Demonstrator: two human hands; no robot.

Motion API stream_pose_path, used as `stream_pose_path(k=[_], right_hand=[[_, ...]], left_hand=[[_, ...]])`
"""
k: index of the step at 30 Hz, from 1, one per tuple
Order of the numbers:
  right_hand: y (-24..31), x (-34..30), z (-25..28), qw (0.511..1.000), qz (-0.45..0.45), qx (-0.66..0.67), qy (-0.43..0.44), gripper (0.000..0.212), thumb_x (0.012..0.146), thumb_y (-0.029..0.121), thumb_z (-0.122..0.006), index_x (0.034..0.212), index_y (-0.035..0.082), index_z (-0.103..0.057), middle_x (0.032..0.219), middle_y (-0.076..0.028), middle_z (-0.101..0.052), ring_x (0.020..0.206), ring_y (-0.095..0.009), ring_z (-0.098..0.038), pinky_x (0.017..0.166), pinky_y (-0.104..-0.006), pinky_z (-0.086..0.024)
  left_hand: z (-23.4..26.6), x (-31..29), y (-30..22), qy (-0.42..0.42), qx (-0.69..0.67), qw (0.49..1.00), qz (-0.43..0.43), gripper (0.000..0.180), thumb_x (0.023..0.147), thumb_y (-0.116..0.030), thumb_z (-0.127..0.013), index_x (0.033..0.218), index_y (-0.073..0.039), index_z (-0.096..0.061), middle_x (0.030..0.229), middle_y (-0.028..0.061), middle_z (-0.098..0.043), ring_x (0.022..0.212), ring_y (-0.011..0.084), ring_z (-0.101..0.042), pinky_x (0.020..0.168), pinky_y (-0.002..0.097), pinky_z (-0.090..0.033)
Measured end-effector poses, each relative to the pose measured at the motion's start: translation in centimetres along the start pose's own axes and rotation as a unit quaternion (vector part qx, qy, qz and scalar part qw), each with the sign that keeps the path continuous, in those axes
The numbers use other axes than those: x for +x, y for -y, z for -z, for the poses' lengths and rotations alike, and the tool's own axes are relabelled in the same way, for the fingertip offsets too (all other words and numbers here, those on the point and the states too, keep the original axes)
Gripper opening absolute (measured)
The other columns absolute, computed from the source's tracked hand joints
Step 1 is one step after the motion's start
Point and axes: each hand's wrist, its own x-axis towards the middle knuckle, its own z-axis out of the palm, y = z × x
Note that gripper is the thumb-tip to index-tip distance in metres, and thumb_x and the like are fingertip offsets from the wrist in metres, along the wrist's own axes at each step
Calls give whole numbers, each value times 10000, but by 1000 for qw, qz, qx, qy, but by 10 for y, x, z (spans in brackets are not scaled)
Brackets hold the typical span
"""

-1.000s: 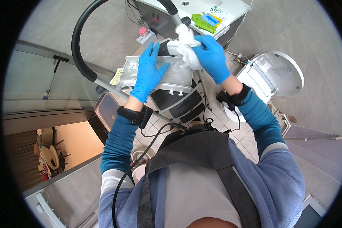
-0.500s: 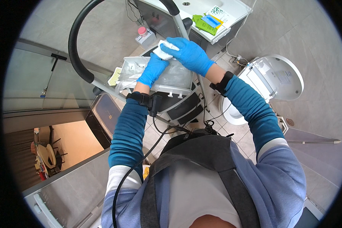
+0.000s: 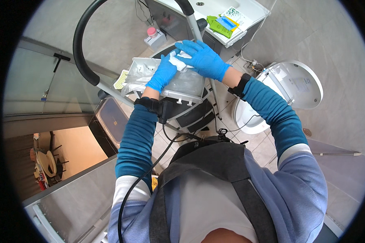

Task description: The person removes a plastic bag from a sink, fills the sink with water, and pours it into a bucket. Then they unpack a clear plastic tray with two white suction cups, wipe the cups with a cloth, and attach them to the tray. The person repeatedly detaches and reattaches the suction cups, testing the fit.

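Note:
Both my hands wear blue gloves and meet over a translucent plastic bin that sits on a wheeled frame. A crumpled white cloth is between them. My right hand grips the cloth from the right, its fingers reaching over toward the left hand. My left hand is closed at the cloth's left side, its fingertips partly hidden behind it. Clear plastic bags hang over the bin's left part, beside my left wrist.
A black curved handle arches over the frame's left side. To the right stands a toilet with its lid raised. A washbasin holds green packets. A pink-lidded container stands behind the bin. A black cable runs along my left arm.
My right hand has shifted slightly down and right, fingers more spread over the cloth. The cloth has moved slightly down and changed shape. My left hand stays beside it.

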Motion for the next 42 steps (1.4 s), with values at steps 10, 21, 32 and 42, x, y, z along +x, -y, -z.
stream_pose_path(k=[10,21,32,42], right_hand=[[-14,10,-17,929,-308,193,66,421,882,295,-565,1252,105,-500,1051,-184,-627,862,-380,-619,701,-413,-522],[-8,-35,-48,361,-519,743,-220,355,946,318,-503,1110,10,-567,996,-83,-622,869,-181,-613,744,-303,-503],[-15,-30,-23,402,-458,779,-147,329,950,288,-511,1142,24,-551,1041,-81,-623,917,-202,-626,763,-337,-546],[-8,-18,16,359,-463,777,-230,340,944,291,-517,1181,49,-548,1002,-61,-618,867,-139,-597,735,-266,-498]], left_hand=[[3,-2,-21,-16,18,1000,1,604,708,-48,-724,1258,-8,-479,1130,133,-594,1037,215,-563,913,322,-435],[-34,2,-53,-47,280,954,92,811,611,-553,-760,1267,-141,-518,1132,69,-642,1116,259,-556,1079,579,-24],[-34,14,-61,-13,182,982,53,933,651,-480,-781,1388,-71,-382,1269,189,-532,1172,328,-514,1013,471,-351],[-14,0,-87,-58,-238,968,-55,811,708,-79,-772,1407,-90,-360,1282,88,-499,1134,188,-507,975,324,-429]])
